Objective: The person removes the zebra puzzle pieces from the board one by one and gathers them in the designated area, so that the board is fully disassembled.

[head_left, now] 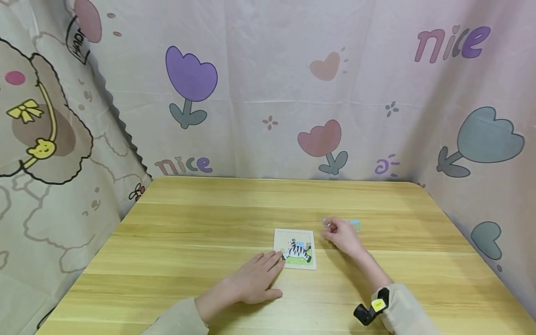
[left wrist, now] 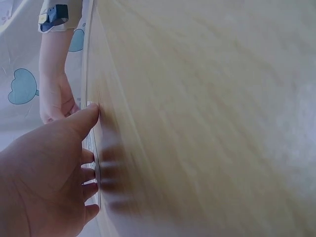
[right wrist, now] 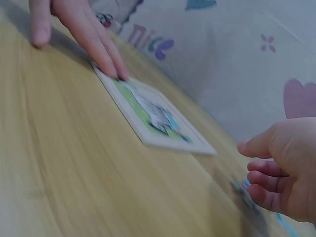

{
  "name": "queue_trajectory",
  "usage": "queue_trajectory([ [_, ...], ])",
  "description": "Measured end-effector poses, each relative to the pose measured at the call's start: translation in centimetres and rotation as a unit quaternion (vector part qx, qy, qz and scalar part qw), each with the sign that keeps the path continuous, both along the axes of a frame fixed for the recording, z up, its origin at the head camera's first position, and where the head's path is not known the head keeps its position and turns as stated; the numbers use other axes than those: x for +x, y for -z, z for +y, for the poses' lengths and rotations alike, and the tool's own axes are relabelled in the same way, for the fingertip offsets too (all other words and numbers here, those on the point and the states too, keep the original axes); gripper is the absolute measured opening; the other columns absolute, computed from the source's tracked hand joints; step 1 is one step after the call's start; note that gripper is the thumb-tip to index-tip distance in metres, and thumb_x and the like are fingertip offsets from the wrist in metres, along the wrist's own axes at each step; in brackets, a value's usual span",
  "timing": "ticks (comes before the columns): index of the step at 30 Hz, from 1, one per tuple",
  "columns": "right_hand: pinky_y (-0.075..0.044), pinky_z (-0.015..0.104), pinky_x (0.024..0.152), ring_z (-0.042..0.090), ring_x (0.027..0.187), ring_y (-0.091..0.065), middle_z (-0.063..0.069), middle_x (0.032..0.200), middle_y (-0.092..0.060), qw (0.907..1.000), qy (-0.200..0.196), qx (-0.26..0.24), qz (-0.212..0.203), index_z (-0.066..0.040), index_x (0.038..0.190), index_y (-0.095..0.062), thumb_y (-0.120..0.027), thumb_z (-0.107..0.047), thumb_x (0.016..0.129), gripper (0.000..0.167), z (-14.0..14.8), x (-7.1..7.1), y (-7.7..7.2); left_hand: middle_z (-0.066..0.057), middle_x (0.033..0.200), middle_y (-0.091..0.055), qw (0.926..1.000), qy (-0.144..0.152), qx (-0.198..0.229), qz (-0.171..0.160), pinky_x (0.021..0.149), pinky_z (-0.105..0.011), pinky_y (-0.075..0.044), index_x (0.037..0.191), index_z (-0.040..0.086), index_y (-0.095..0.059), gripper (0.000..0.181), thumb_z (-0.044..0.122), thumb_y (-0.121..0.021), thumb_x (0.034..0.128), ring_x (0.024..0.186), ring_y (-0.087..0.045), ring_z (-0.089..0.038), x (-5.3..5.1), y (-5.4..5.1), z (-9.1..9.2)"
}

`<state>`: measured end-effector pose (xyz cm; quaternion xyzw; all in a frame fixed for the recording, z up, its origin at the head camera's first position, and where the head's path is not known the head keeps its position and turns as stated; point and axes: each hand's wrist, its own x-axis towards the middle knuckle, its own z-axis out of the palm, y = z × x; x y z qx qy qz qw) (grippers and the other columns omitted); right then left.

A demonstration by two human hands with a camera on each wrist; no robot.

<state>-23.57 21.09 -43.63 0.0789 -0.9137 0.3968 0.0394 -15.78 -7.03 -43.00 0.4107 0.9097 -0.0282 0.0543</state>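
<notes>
A small square puzzle board with a pale border lies on the table, its zebra picture partly filled in. My left hand rests flat with straight fingers, the fingertips touching the board's left edge. To the right of the board, my right hand hovers low with loosely bent fingers. No piece shows between its thumb and fingers. Blue-green puzzle pieces lie on the table behind and under that hand, largely hidden by it. In the right wrist view, some pieces show blurred just below the fingers.
The wooden table has its far edge against a printed curtain. More curtain hangs along the left and right sides. A black wrist camera is strapped over the right sleeve.
</notes>
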Motion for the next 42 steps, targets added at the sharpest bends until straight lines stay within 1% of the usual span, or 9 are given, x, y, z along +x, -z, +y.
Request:
queue_trajectory([
  [6, -0.049, 0.025, 0.065, 0.015, 0.077, -0.057, 0.003, 0.083, -0.059, 0.997, -0.042, -0.049, -0.042, 0.005, 0.109, -0.06, -0.07, -0.005, 0.08, 0.032, -2.8, 0.5, -0.7, -0.011, 0.152, -0.019, 1.0, -0.002, -0.001, -0.008, 0.111, -0.041, -0.019, 0.146, 0.008, -0.028, 0.073, 0.058, -0.036, 0.0924, 0.139, -0.018, -0.025, 0.0, 0.1, 0.1],
  [11, -0.05, 0.024, 0.066, 0.015, 0.076, -0.056, 0.002, 0.083, -0.059, 0.9921, -0.081, -0.072, -0.065, 0.003, 0.106, -0.062, -0.071, -0.004, 0.077, 0.031, -4.5, 0.7, -0.5, -0.011, 0.152, -0.018, 0.9999, -0.005, -0.001, -0.014, 0.111, -0.041, -0.019, 0.147, 0.009, -0.027, 0.074, 0.059, -0.035, 0.0923, 0.139, -0.017, -0.025, -0.1, 0.2, 0.2],
  [16, -0.049, 0.025, 0.067, 0.014, 0.076, -0.056, 0.001, 0.082, -0.059, 0.9892, -0.112, -0.063, -0.072, 0.001, 0.103, -0.062, -0.072, -0.003, 0.076, 0.029, -5.5, 0.8, 0.0, -0.012, 0.152, -0.02, 1.0, 0.001, 0.002, -0.006, 0.111, -0.042, -0.02, 0.146, 0.008, -0.027, 0.074, 0.058, -0.035, 0.0925, 0.139, -0.018, -0.025, -0.1, 0.3, 0.1],
  [18, -0.05, 0.025, 0.067, 0.014, 0.075, -0.056, 0.002, 0.081, -0.059, 0.9888, -0.122, -0.054, -0.067, 0.002, 0.102, -0.062, -0.072, -0.002, 0.075, 0.029, -5.7, 0.9, 0.1, -0.012, 0.152, -0.02, 1.0, 0.002, 0.003, -0.004, 0.111, -0.042, -0.02, 0.146, 0.008, -0.028, 0.074, 0.058, -0.035, 0.0927, 0.139, -0.018, -0.026, -0.1, 0.3, 0.1],
  [25, -0.048, 0.027, 0.066, 0.015, 0.074, -0.052, 0.004, 0.081, -0.056, 0.9893, -0.144, 0.007, -0.022, 0.003, 0.099, -0.062, -0.076, 0.0, 0.069, 0.033, -6.2, 1.0, 0.6, -0.012, 0.152, -0.02, 1.0, 0.004, -0.007, -0.002, 0.111, -0.041, -0.02, 0.146, 0.007, -0.028, 0.074, 0.059, -0.035, 0.0924, 0.139, -0.018, -0.026, 0.0, 0.2, 0.3],
  [29, -0.047, 0.028, 0.066, 0.015, 0.074, -0.051, 0.003, 0.081, -0.055, 0.9883, -0.148, 0.037, -0.011, 0.003, 0.096, -0.063, -0.078, -0.001, 0.067, 0.033, -6.4, 0.9, 0.5, -0.012, 0.151, -0.022, 0.9997, 0.019, -0.01, 0.01, 0.111, -0.042, -0.021, 0.145, 0.008, -0.03, 0.074, 0.059, -0.035, 0.0924, 0.138, -0.019, -0.025, 0.0, 0.2, 0.8],
  [33, -0.047, 0.03, 0.069, 0.016, 0.076, -0.051, 0.003, 0.082, -0.056, 0.9876, -0.147, 0.052, -0.014, 0.003, 0.095, -0.064, -0.079, -0.003, 0.067, 0.032, -6.6, 0.8, 0.2, -0.012, 0.151, -0.024, 0.9991, 0.036, -0.012, 0.022, 0.11, -0.041, -0.022, 0.145, 0.008, -0.031, 0.073, 0.059, -0.034, 0.0926, 0.138, -0.021, -0.025, 0.0, 0.1, 1.5],
  [37, -0.045, 0.03, 0.068, 0.015, 0.076, -0.049, 0.002, 0.081, -0.054, 0.9857, -0.155, 0.062, -0.023, 0.002, 0.093, -0.063, -0.078, -0.003, 0.068, 0.03, -6.8, 0.6, 0.0, -0.011, 0.151, -0.024, 0.9988, 0.042, -0.015, 0.02, 0.11, -0.041, -0.022, 0.145, 0.008, -0.031, 0.073, 0.059, -0.033, 0.0928, 0.138, -0.021, -0.024, -0.1, 0.0, 1.9],
  [42, -0.042, 0.028, 0.064, 0.016, 0.073, -0.046, 0.003, 0.079, -0.051, 0.9856, -0.16, 0.043, -0.036, -0.001, 0.089, -0.058, -0.076, 0.001, 0.068, 0.028, -7.0, 0.6, -0.2, -0.011, 0.151, -0.024, 0.9989, 0.041, -0.014, 0.017, 0.11, -0.041, -0.023, 0.145, 0.008, -0.031, 0.072, 0.058, -0.035, 0.0926, 0.138, -0.021, -0.024, -0.2, 0.0, 2.0],
])
